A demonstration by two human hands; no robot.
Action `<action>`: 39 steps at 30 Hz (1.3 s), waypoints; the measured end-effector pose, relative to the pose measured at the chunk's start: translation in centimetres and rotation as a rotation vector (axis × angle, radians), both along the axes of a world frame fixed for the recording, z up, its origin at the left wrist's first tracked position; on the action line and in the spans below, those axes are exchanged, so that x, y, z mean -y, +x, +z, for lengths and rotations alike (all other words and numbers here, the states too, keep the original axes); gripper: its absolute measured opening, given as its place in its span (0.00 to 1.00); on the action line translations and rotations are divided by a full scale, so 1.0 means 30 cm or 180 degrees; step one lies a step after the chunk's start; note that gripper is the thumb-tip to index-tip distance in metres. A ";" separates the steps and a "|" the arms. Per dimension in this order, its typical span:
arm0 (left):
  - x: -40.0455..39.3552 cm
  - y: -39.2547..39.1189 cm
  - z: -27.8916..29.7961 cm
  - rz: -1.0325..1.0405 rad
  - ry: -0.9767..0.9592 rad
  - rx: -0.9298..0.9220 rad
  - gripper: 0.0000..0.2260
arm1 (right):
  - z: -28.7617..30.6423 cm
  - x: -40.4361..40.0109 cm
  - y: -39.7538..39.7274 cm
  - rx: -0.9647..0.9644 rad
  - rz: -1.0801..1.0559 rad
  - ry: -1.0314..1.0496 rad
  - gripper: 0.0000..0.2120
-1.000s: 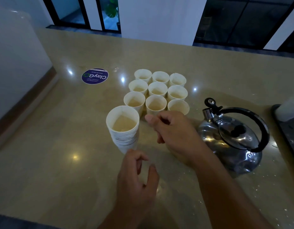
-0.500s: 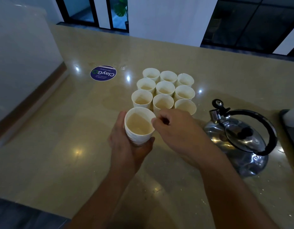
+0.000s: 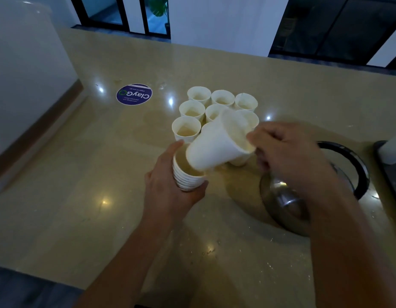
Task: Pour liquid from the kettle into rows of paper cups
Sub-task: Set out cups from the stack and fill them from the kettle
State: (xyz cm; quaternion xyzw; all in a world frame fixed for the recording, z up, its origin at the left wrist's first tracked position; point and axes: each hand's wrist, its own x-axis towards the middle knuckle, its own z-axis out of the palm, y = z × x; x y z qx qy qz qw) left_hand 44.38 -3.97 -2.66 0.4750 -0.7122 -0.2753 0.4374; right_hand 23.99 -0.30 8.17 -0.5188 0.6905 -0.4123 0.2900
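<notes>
My left hand point(image 3: 168, 192) grips a stack of nested white paper cups point(image 3: 187, 178) just above the counter. My right hand point(image 3: 286, 156) pinches the rim of a single paper cup point(image 3: 217, 147), lifted out of the stack and tilted with its mouth toward the right. Behind them, several white paper cups point(image 3: 192, 108) stand in close rows, with pale liquid inside those whose interiors show. The shiny steel kettle point(image 3: 288, 203) with its black handle point(image 3: 357, 165) sits on the counter at the right, mostly hidden by my right forearm.
The beige stone counter point(image 3: 81, 196) carries a round purple sticker point(image 3: 134, 94) at the back left. A white wall panel point(image 3: 25, 85) borders the left side. A dark tray point(image 3: 392, 174) with a white object lies at the right edge.
My left hand took hold of the cup stack and raised it. My right hand pulled the top cup out of the stack and tilted it. The camera moved closer.
</notes>
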 end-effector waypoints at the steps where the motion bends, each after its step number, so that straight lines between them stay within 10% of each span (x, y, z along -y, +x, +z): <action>1: 0.001 0.007 0.000 0.0100 0.0060 -0.0155 0.42 | 0.015 -0.010 -0.012 0.0059 -0.0148 -0.0125 0.18; 11: -0.028 0.049 0.030 0.0479 -0.0201 -0.0201 0.44 | -0.092 -0.029 -0.031 -0.1394 0.0537 0.1116 0.16; 20: -0.104 -0.005 0.208 -0.0101 -0.1941 -0.0058 0.17 | -0.183 -0.029 -0.046 -0.1352 0.0649 0.1557 0.15; 25: -0.103 -0.158 0.243 -0.0826 -0.1507 -0.0251 0.09 | -0.134 -0.062 -0.086 -0.1055 0.0120 0.1189 0.16; 31: -0.071 -0.341 0.278 -0.1157 -0.0793 -0.0030 0.10 | -0.051 -0.158 -0.180 -0.0783 -0.1965 -0.0906 0.14; 39: -0.012 -0.546 0.256 -0.1637 0.0025 0.1114 0.20 | -0.149 -0.182 -0.309 -0.0701 -0.1955 -0.0120 0.12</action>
